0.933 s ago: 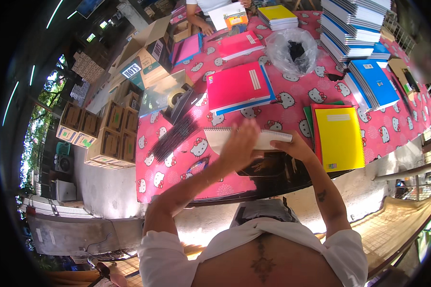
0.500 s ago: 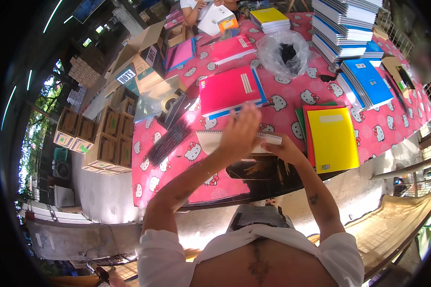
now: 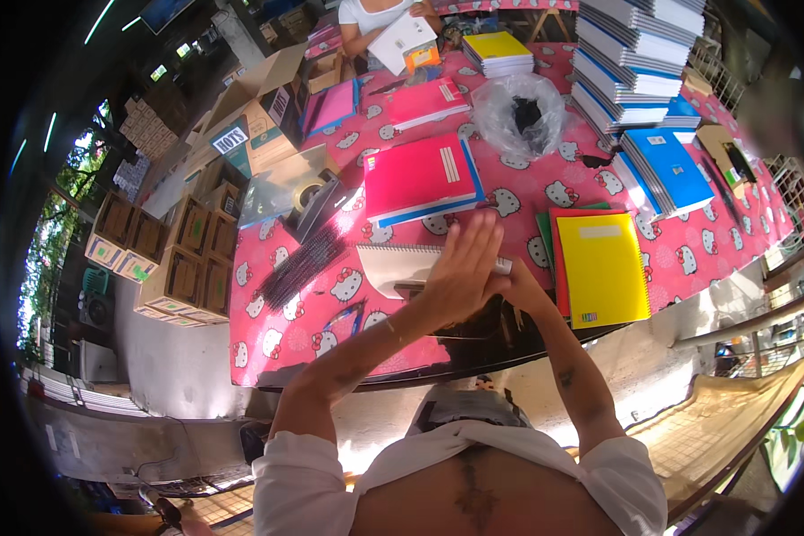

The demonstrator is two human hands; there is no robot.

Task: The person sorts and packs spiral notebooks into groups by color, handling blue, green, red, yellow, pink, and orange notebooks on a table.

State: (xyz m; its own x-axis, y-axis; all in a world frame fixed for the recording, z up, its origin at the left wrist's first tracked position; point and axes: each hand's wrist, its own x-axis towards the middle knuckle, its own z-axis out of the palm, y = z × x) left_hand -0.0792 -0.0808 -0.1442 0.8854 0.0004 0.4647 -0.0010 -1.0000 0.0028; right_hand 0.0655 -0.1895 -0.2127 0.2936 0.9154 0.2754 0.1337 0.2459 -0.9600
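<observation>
A spiral notebook (image 3: 386,266) with pale pages is tilted at the near edge of the table, its wire coil along the far side. My left hand (image 3: 464,270) lies flat across its right half, fingers stretched out and pointing away from me. Closed around the notebook's right end is my right hand (image 3: 520,286), partly hidden behind the left. Black spiral wires (image 3: 305,268) lie in a bunch to the left. A yellow spiral notebook (image 3: 603,268) rests over red and green ones on the right.
Beyond my hands lies a pink-red notebook stack (image 3: 420,179). Blue notebooks (image 3: 665,170) and a tall notebook pile (image 3: 634,71) stand right, near a clear plastic bag (image 3: 491,112). A tape dispenser (image 3: 311,201) and cardboard boxes (image 3: 250,134) are left. Another person (image 3: 380,27) holds papers across the table.
My left hand has come down and nearer to me over the notebook. The right hand still grips its right end. The whole view has shifted slightly.
</observation>
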